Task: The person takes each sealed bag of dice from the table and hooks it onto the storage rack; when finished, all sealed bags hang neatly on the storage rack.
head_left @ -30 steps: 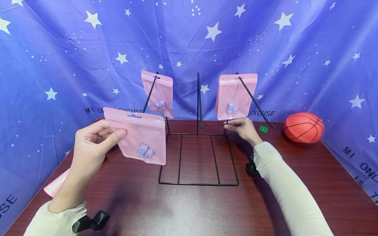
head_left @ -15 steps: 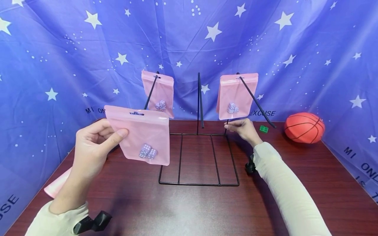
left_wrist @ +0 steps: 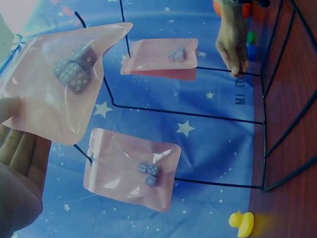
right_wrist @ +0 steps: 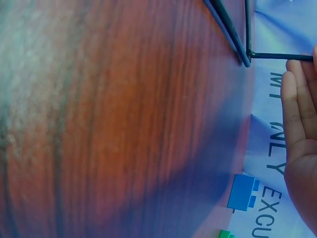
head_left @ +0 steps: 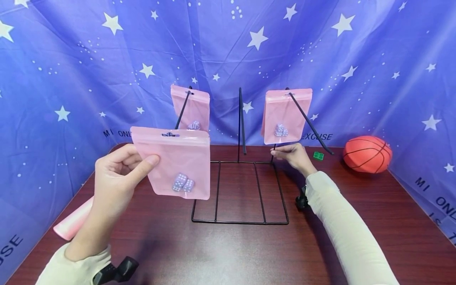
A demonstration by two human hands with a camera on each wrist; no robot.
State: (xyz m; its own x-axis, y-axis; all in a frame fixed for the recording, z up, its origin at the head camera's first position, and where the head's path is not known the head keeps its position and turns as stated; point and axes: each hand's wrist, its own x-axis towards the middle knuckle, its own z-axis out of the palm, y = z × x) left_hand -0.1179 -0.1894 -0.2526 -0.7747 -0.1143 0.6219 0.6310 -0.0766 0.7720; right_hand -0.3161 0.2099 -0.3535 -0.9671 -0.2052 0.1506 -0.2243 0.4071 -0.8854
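Observation:
My left hand (head_left: 115,180) pinches the left edge of a pink zip bag (head_left: 171,170) between thumb and fingers. Dice (head_left: 183,183) show through the bag's lower part. The bag hangs in front of the black wire rack's (head_left: 239,223) left prong (head_left: 182,111), its slot overlapping the prong's near end in the head view. Another bag of dice (left_wrist: 129,188) hangs farther back on that prong. The right prong carries pink bags (head_left: 285,107); the middle prong (head_left: 243,130) is bare. Below the right bags, my right hand (head_left: 293,156) grips the rack's right upright (right_wrist: 282,56).
A rolled pink item (head_left: 73,221) lies at the left of the wooden table. A red toy basketball (head_left: 367,154) and a green block (head_left: 318,156) are at the back right, a blue block (right_wrist: 242,192) nearby. A yellow duck (left_wrist: 241,223) stands at the back left.
My left hand has moved the bag slightly right and a little up, toward the left prong; it now covers more of the bag hanging behind. My right hand has stayed on the upright.

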